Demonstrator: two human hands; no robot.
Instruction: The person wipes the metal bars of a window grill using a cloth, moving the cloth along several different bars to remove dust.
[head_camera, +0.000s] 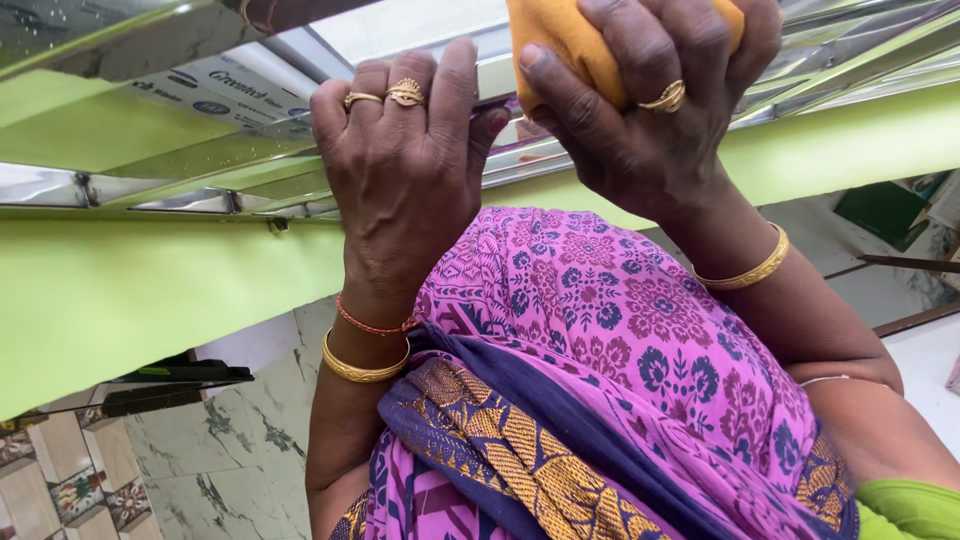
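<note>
We saw the right hand (650, 110) closed tightly around a soft, bunched mustard-yellow cloth (570, 40), pressing it up against the shiny metal window frame (200, 160) overhead. The cloth sat at the top of the view, mostly buried under the fingers. We judged it light and limp, easily crushed into a wad, so a full-fist hold on the gathered middle suited it best; a loose corner would only flap. The left hand (405, 170) held nothing: its fingers were curled over the edge of a reflective glass slat (510, 155), bracing it. We reckoned that slat stiff, smooth, probably slippery and breakable, better steadied along its edge than squeezed. A purple flowered sari (600, 340) draped across both forearms below.
</note>
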